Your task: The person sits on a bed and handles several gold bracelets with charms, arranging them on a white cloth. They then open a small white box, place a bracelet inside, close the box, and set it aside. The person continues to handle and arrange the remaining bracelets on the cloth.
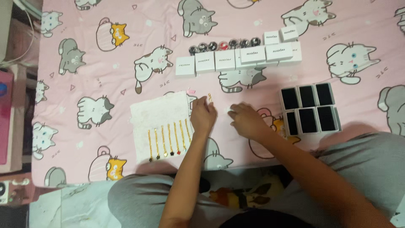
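My left hand (203, 115) rests on the pink cat-print sheet (126, 76), its fingers pinched on a thin gold chain (209, 97) that sticks out above them. Just left of it lies a white towel (158, 114) with several gold chains (168, 141) laid in a row, each ending in a small dark or red pendant. My right hand (246, 120) lies palm down beside the left, fingers curled on the sheet; whether it holds anything is hidden.
Several open boxes with black inserts (310, 110) sit to the right of my hands. A row of white lids or boxes (236, 59) lies farther away, with small round dark items (223, 44) behind them. My grey-clad knees are at the near edge.
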